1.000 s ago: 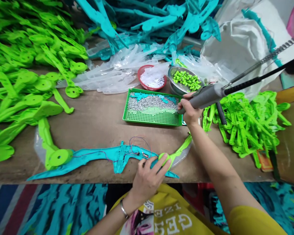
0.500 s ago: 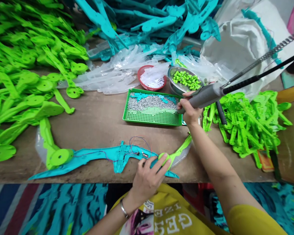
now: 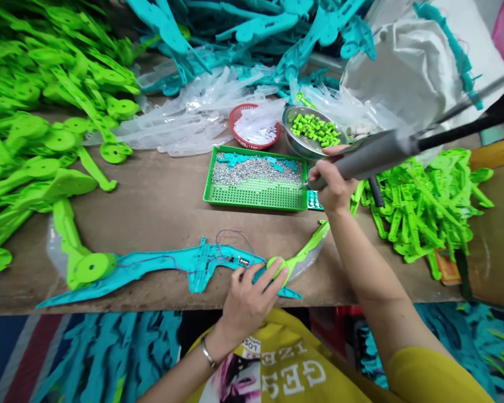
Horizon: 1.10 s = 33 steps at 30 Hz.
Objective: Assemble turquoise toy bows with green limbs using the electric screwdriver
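A long teal plastic bow-shaped part (image 3: 159, 270) with thin wires and green end pieces lies along the near table edge. My left hand (image 3: 250, 296) presses on it, fingers curled over its right green disc (image 3: 277, 266). My right hand (image 3: 334, 184) is wrapped round a grey powered screwdriver (image 3: 376, 154), whose tip touches the right edge of a green tray (image 3: 256, 196) holding small silver screws.
Heaps of green parts (image 3: 46, 112) cover the left, more green pieces (image 3: 428, 201) lie right, teal parts (image 3: 252, 28) at the back. A red basket (image 3: 255, 126), a metal bowl of green bits (image 3: 313, 131), clear plastic pieces (image 3: 193, 120) and a white sack (image 3: 407, 73) stand behind the tray.
My right hand with the screwdriver has lifted slightly at the tray's right edge. The camera view shifted a little; my left hand stays on the teal part.
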Available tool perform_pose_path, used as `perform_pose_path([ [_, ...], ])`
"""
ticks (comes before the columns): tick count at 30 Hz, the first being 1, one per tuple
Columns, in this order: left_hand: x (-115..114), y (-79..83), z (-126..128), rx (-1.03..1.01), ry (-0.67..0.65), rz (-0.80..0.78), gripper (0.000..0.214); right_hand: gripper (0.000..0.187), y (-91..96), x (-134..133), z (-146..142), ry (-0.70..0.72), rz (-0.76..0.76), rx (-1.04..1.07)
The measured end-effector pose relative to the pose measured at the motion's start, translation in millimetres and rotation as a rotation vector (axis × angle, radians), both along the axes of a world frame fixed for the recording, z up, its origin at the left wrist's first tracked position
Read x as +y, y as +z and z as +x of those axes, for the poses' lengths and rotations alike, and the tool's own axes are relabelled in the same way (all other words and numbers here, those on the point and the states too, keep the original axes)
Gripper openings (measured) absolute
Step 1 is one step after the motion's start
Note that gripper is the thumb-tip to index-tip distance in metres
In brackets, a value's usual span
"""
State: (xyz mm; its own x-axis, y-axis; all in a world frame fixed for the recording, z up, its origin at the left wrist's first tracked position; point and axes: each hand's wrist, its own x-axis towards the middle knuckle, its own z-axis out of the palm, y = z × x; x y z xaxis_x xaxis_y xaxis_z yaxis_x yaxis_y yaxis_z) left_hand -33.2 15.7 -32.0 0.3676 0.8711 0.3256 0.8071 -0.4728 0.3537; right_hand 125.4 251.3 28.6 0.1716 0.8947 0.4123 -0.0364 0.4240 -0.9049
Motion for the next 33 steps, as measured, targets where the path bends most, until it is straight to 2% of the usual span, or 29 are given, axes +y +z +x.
perform_pose_path([
  [3, 0, 1.2, 1, 0.009, 0.007, 0.016, 0.037, 0.024, 14.4, -23, 22, -0.027, 0.034, -0.022],
  [5, 1, 1.5, 1, 0.009, 0.009, 0.029, 0.035, 0.024, 17.6, -41, 40, -0.048, 0.022, -0.053],
  [11, 2, 1.0, 1, 0.005, 0.010, 0.045, 0.035, 0.022, 3.7, -73, 73, -0.143, -0.075, -0.093],
  [16, 3, 2.6, 2, 0.023, 0.007, 0.064, 0.035, 0.024, -4.9, -75, 77, -0.187, -0.053, -0.092],
  [21, 2, 1.5, 2, 0.020, 0.012, 0.055, 0.037, 0.026, -17.9, -67, 79, -0.156, -0.075, -0.072],
  [26, 1, -0.1, 3, 0.017, 0.014, 0.057, 0.037, 0.028, -26.5, -68, 82, -0.087, -0.080, -0.020],
  [33, 3, 2.4, 3, 0.033, 0.016, 0.049, 0.035, 0.026, -26.6, -72, 85, 0.049, -0.086, 0.015],
])
